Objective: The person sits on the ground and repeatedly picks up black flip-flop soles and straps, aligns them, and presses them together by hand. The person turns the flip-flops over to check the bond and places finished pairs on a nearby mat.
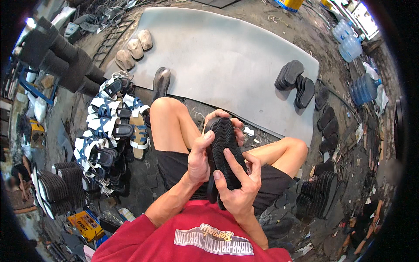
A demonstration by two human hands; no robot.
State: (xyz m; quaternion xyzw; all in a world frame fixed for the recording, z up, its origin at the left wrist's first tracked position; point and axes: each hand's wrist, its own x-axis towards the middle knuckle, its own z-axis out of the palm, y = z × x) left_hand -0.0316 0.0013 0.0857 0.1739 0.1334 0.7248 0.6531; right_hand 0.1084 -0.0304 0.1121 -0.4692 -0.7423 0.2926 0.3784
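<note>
Black ridged sole [221,133] sits in left grip [199,160], against right grip [244,187].

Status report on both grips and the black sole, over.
Left grip holding black sole by far end, zigzag tread facing camera. Right grip touching its tread side. Sandal pile off to left, not in the way.

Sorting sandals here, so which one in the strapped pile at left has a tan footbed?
The sandal at the pile's right edge, beside the person's left leg; the others' visible footbeds are dark.
</note>
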